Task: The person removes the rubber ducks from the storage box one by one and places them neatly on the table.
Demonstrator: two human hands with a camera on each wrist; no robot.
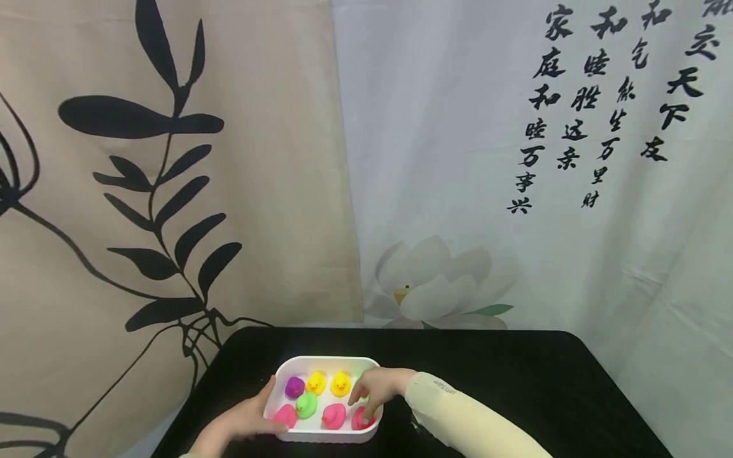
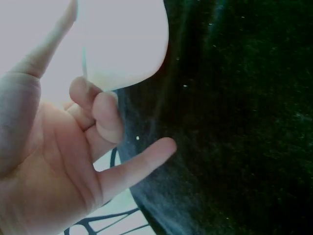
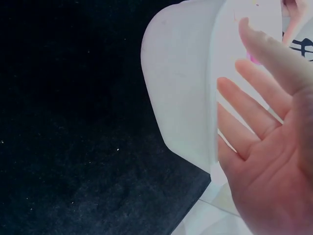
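A white plastic tray [image 1: 326,437] holds several small rubber ducks in the head view. Two yellow ducks [image 1: 340,384] sit at the back beside a purple duck [image 1: 294,387], with a green duck [image 1: 306,404] in front of them. Pink ducks [image 1: 334,416] line the near side. My left hand [image 1: 243,416] holds the tray's left end, thumb and fingers at its rim. My right hand [image 1: 380,387] reaches over the right end, fingers pointing down by the rightmost pink duck [image 1: 362,420]. In the right wrist view, its fingers [image 3: 249,105] are spread and relaxed, partly behind the tray rim.
The tray stands on a table with a black cloth [image 1: 487,381]. Behind the table hangs a curtain [image 1: 286,159] printed with dark leaves, a pale lotus [image 1: 441,286] and black writing.
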